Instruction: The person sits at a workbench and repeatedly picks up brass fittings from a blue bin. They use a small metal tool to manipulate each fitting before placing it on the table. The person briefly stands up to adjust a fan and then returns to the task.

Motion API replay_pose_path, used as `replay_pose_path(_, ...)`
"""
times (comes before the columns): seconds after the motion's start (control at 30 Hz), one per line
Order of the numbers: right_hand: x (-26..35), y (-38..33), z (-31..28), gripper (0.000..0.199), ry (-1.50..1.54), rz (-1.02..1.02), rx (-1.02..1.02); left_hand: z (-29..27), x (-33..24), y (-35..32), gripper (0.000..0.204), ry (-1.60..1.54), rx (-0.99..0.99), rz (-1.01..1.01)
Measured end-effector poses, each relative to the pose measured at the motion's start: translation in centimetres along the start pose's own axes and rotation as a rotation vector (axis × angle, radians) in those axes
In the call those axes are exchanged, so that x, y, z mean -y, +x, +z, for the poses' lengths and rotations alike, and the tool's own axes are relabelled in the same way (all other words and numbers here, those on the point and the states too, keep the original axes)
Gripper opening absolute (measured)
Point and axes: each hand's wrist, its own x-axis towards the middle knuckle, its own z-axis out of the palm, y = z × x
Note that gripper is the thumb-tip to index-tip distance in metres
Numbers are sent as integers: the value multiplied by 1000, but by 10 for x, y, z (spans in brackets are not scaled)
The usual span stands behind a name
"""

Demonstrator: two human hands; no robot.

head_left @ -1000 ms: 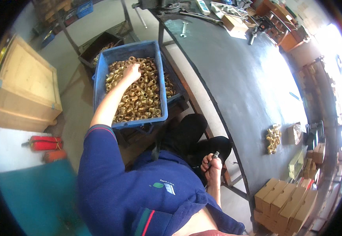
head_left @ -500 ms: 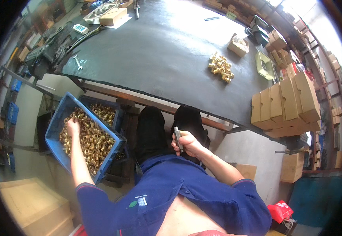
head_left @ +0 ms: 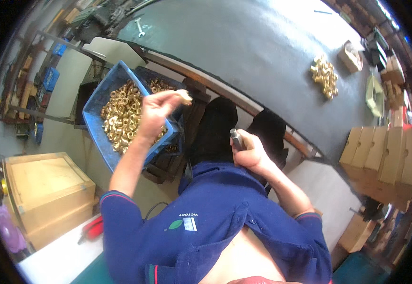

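My left hand [head_left: 156,111] is closed on a brass fitting [head_left: 185,97], pinched at the fingertips and blurred by motion. It is raised over the right side of a blue bin [head_left: 94,137] heaped with brass fittings [head_left: 120,111]. In front of my body, my right hand [head_left: 253,152] grips a grey metal cylindrical tool [head_left: 236,137], its round end pointing up and away from me. The tool and the fitting are well apart. Part of the tool is hidden inside the fist. A second bin of fittings [head_left: 161,85] stands behind the first.
A dark workbench [head_left: 225,52] spans the far side, with a pile of brass fittings [head_left: 324,78] and a wrench [head_left: 140,28]. A small open carton [head_left: 350,57], a pale green tray [head_left: 374,97] and upright cardboard boxes [head_left: 371,151] line its right. Wooden boxes [head_left: 45,184] stand at left.
My left hand has come up out of the blue bin and moved right, carrying a fitting. The tool in my right hand has tilted. The whole view has shifted toward the left.
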Motion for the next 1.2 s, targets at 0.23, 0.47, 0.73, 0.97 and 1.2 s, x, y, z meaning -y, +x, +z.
replay_pose_path(0.23,7,-2,-16,22,-178,52,-86,98,31,-16,12,-149,213,-170)
replay_pose_path(0.47,5,-6,-26,19,-172,20,-123,104,27,-14,12,40,328,-135)
replay_pose_path(0.73,-14,-5,-43,6,743,268,272,110,33,14,10,-118,316,-123)
replay_pose_path(0.97,-22,-26,-65,8,695,253,16,168,33,114,18,157,385,-83)
replay_pose_path(1.2,-25,-38,-67,15,798,180,8,305,81,186,28,535,373,325)
